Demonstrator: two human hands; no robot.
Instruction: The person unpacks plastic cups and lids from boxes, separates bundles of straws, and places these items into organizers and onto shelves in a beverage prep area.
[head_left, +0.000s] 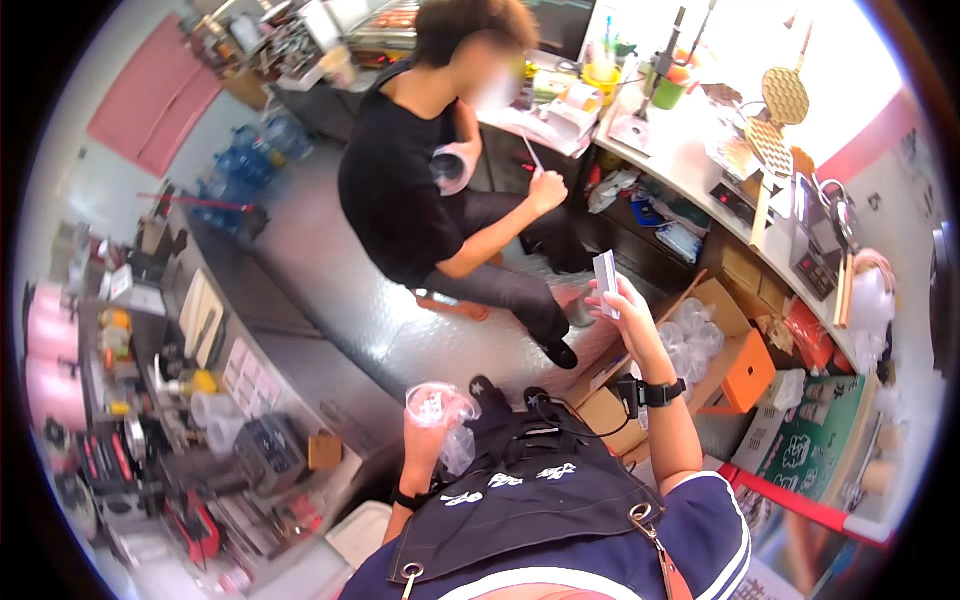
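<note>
My left hand (429, 420) holds a clear plastic cup or lid (442, 403) with white writing, and a thin clear plastic bag or wrap (457, 450) hangs beside it above my dark apron. Raised at the right, my right hand (626, 304) grips a small stack of flat, pale cards or packets (606, 283) between thumb and fingers. In front of me a seated co-worker in black (405, 172) holds a clear plastic container (450, 169) in one hand and a thin white stick-like thing (532, 152) in the other.
A counter with waffle irons (772, 146) runs along the right. Below it stand a cardboard box (720, 292) of plastic cups and an orange stool (746, 375). A steel counter (300, 375) with tools lies at the left; blue water bottles (247, 161) stand beyond it.
</note>
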